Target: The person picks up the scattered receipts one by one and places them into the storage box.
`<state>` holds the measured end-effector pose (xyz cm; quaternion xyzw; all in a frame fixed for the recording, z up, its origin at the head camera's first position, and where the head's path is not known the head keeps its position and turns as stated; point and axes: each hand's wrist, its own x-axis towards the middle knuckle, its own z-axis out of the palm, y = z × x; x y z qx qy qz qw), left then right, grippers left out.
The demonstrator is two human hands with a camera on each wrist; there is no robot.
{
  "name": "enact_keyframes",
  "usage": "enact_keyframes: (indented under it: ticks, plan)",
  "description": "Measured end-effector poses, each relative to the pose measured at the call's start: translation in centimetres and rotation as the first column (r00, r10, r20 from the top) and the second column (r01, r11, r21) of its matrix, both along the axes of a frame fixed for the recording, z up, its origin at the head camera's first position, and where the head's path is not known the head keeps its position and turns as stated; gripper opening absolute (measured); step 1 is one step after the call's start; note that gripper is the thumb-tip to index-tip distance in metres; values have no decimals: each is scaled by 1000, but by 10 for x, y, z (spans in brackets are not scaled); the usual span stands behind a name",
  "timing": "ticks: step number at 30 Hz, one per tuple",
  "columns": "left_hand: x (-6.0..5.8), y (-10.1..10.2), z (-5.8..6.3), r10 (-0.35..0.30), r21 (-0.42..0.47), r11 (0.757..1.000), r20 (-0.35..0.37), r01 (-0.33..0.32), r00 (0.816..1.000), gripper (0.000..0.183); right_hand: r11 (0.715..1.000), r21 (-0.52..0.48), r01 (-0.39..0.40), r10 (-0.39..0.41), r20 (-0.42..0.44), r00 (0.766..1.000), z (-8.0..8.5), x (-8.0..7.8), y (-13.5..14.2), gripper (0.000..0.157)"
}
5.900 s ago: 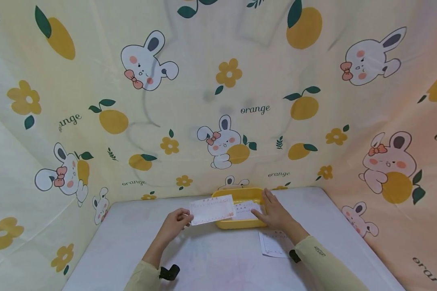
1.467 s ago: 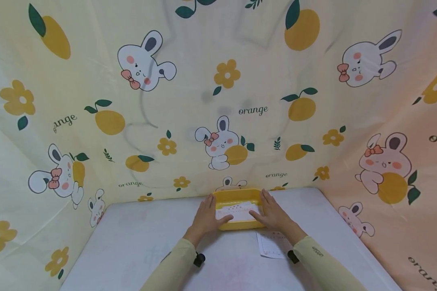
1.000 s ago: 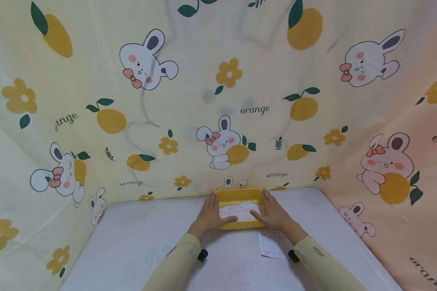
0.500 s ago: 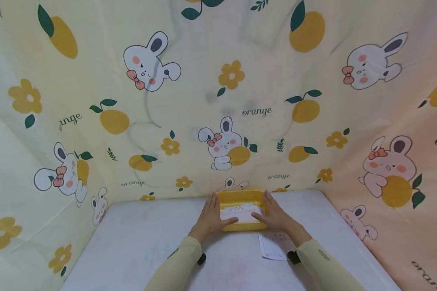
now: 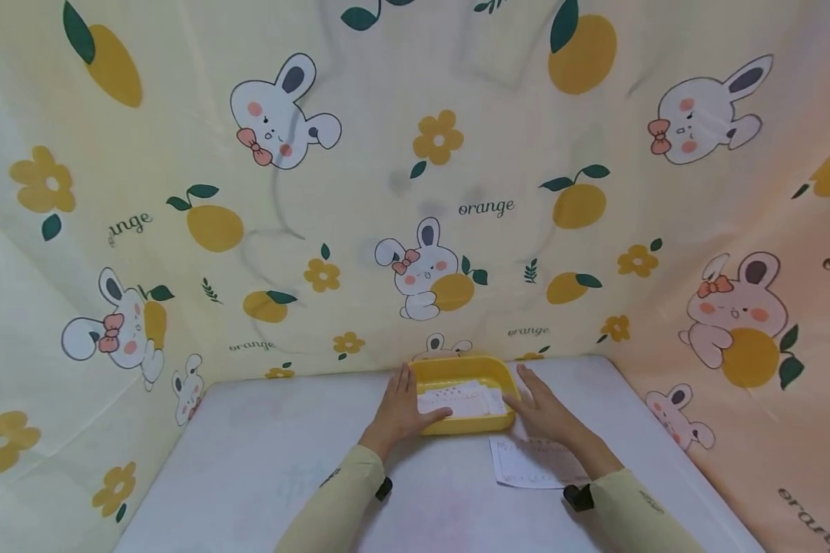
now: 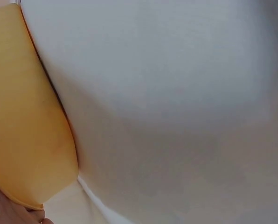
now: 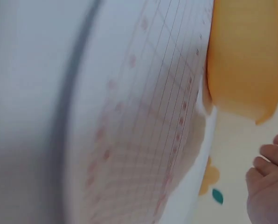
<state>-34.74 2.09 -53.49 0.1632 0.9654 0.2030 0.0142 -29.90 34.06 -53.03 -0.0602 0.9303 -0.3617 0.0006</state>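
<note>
A yellow plastic tray (image 5: 459,425) stands at the back of the table, with white printed paper slips (image 5: 459,401) lying in it. My left hand (image 5: 400,411) rests along the tray's left side, fingers straight, its thumb reaching over the front left corner. In the left wrist view, fingertips (image 6: 34,214) show at the edge of the tray (image 6: 29,107). My right hand (image 5: 546,407) is just off the tray's right side, fingers extended and holding nothing. A lined paper sheet (image 5: 526,463) lies on the table in front of the tray, partly under my right forearm in the head view.
The white table (image 5: 304,453) reaches back to a hanging cloth (image 5: 360,192) printed with rabbits and oranges, which also closes off both sides. Behind the tray the cloth is very near. A black wrist camera (image 5: 579,497) sits below my right sleeve.
The left hand earlier held a paper slip over the tray; afterwards both hands lay against its sides. Now my right hand has drawn off to the right, while the left stays.
</note>
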Motion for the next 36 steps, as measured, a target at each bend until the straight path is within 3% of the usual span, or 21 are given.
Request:
enact_keyframes:
  ticks: [5, 12, 19, 24, 30, 36]
  plan:
    - [-2, 1, -2, 11, 8, 1000, 4, -11, 1000, 129, 999, -33, 36, -35, 21, 999, -3, 16, 18, 92]
    - [-2, -1, -1, 3, -1, 1000, 18, -3, 1000, 131, 997, -1, 74, -74, 52, 996, -8, 33, 35, 88]
    - [-3, -1, -1, 3, 4, 1000, 15, -3, 1000, 131, 996, 40, 82, -85, 71, 994, -7, 47, 46, 82]
    - [-3, 0, -4, -1, 11, 1000, 16, 1, 1000, 132, 995, 80, 63, -66, 38, 997, -7, 57, 54, 77]
    - [-3, 1, -3, -3, -7, 1000, -7, 3, 1000, 131, 994, 102, 49, -47, -21, 999, -10, 64, 60, 77]
    - [-5, 0, -4, -2, -3, 1000, -2, 2, 1000, 132, 991, 104, 87, -89, 13, 996, -12, 65, 66, 77]
